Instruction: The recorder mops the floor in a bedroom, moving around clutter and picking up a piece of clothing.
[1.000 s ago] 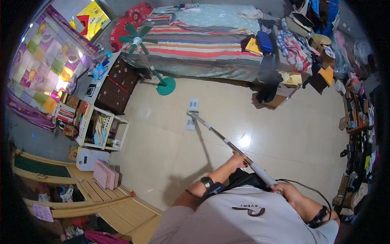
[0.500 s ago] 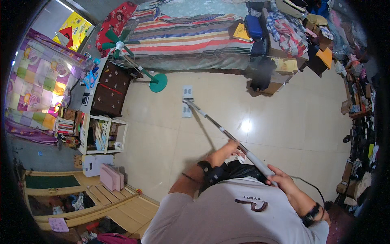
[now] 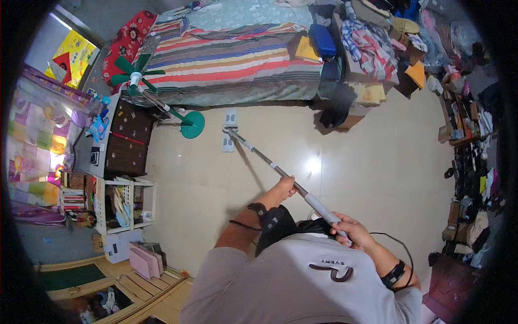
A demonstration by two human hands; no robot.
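Note:
A flat mop (image 3: 259, 155) slants from my body to the tiled floor, with a long metal pole and a thick grey grip. Its pale rectangular head (image 3: 228, 142) lies flat on the tiles, close to the bed's near side. Partway down the pole, my left hand (image 3: 285, 187) is closed around the metal just beyond the grip. My right hand (image 3: 350, 230) is wrapped round the upper end of the grip, in front of my shirt. Both wrists wear dark bands.
A green pedestal fan (image 3: 192, 125) stands left of the mop head. Beyond lies a bed (image 3: 243, 59) with a striped cover. Boxes (image 3: 353, 116) and piled clothes crowd its right end. A white shelf rack (image 3: 116, 205) stands at left; cluttered shelves (image 3: 467, 140) line the right side.
The mop head has slid away from me, nearer to the bed, and both hands have gone forward with the pole. The whole view has shifted slightly.

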